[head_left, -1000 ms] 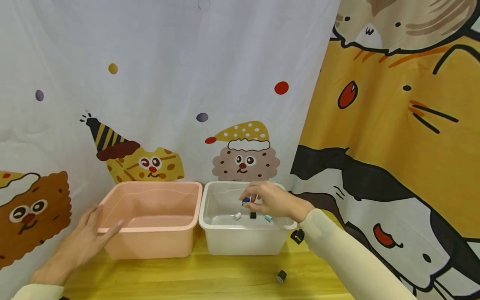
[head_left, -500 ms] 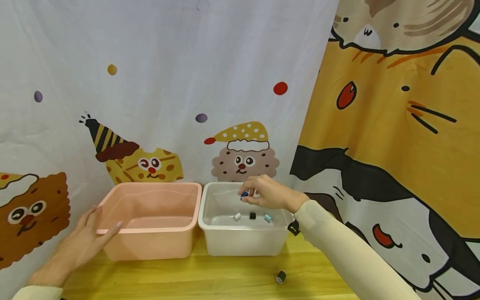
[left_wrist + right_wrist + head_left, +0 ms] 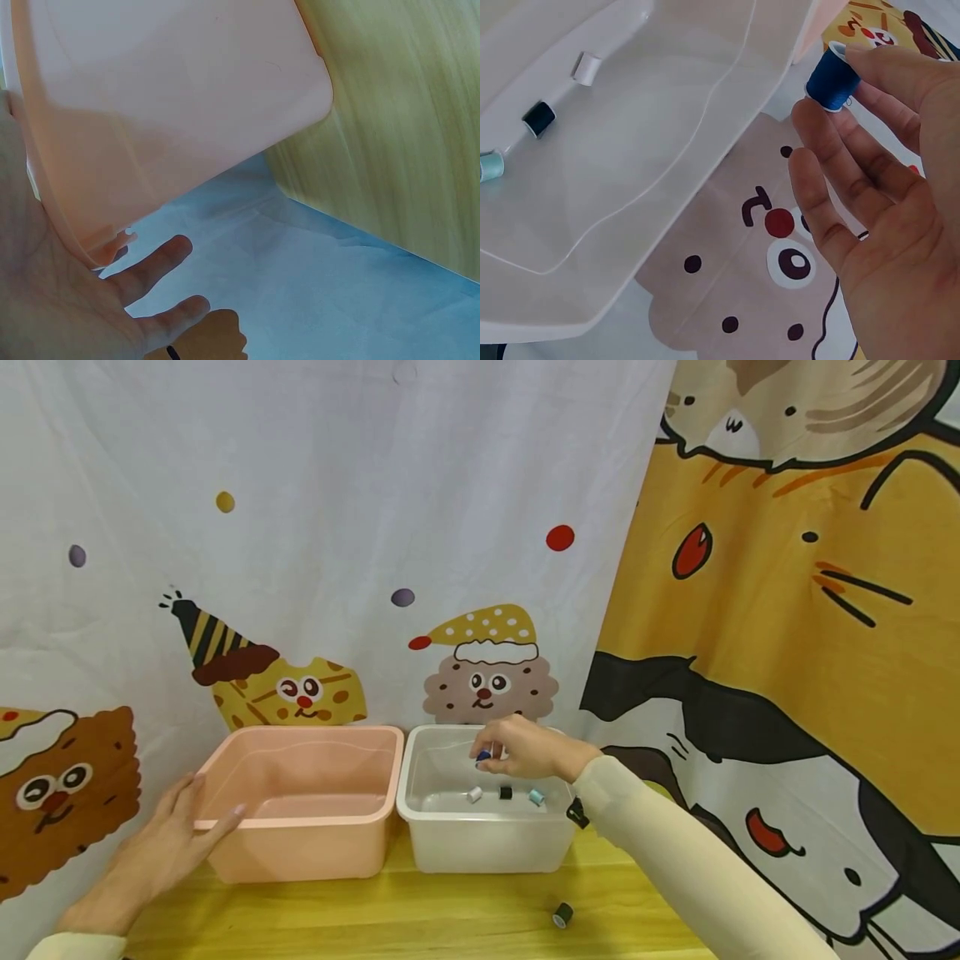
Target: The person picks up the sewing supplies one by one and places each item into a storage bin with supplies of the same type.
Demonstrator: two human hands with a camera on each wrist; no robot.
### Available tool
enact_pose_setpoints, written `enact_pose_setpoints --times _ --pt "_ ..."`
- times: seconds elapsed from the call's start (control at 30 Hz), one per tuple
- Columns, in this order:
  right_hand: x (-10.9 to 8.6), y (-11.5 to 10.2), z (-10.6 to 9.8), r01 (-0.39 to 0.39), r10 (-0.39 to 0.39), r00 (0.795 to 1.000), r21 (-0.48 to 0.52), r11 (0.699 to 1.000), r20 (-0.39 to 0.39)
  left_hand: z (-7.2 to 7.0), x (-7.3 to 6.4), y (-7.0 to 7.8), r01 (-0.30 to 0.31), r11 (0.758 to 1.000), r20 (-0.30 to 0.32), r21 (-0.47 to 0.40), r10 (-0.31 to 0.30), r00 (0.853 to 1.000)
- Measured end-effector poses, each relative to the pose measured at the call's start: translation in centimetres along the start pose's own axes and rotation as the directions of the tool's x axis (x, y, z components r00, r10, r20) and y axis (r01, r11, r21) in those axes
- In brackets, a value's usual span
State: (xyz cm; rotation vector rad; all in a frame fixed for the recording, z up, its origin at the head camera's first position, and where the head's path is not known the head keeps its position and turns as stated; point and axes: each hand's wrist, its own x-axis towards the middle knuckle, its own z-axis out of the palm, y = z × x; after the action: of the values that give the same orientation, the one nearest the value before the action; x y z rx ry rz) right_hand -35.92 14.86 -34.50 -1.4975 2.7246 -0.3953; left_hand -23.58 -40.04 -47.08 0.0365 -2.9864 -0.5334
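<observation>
Between thumb and fingertips, my right hand (image 3: 531,750) pinches a spool of blue thread (image 3: 832,79), held above the white bin (image 3: 491,843). Down on that bin's floor lie a white spool (image 3: 474,794), a black spool (image 3: 506,793) and a light teal spool (image 3: 536,797), apart from one another. My left hand (image 3: 157,847) rests at the left front corner of the pink bin (image 3: 300,847); its fingers stretch out along the outside in the left wrist view, and its thumb lies over the front rim in the head view.
A dark spool (image 3: 562,915) lies on the yellow wood-grain table (image 3: 420,918), in front of the white bin's right side. The two bins stand side by side against a cartoon-printed cloth (image 3: 330,510). Another printed cloth (image 3: 720,610) hangs on the right.
My right hand, with the blue spool, has lifted slightly and shifted a little left over the white bin. The left hand and the other spools have stayed put.
</observation>
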Motion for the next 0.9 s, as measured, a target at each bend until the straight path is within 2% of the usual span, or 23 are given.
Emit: enact_pose_setpoints --times 0.23,0.43,0.67,0.9 --pt "0.4 0.0 0.5 -0.047 0.047 0.996 0.004 0.999 0.071 -0.1 0.0 0.2 0.003 1.0 0.002 0.003 -0.003 1.0" --pt "0.8 -0.5 0.9 -0.123 0.123 0.982 -0.01 0.992 0.146 -0.2 0.1 0.3 0.01 1.0 0.008 -0.001 -0.01 1.0" --pt "0.9 -0.6 1.8 -0.137 0.129 0.966 0.019 0.99 0.226 -0.1 0.0 0.1 0.01 1.0 0.01 -0.011 -0.01 1.0" --pt "0.7 -0.3 2.1 -0.143 0.132 0.961 0.03 0.989 0.243 -0.1 0.0 0.1 0.017 1.0 0.012 -0.012 -0.017 1.0"
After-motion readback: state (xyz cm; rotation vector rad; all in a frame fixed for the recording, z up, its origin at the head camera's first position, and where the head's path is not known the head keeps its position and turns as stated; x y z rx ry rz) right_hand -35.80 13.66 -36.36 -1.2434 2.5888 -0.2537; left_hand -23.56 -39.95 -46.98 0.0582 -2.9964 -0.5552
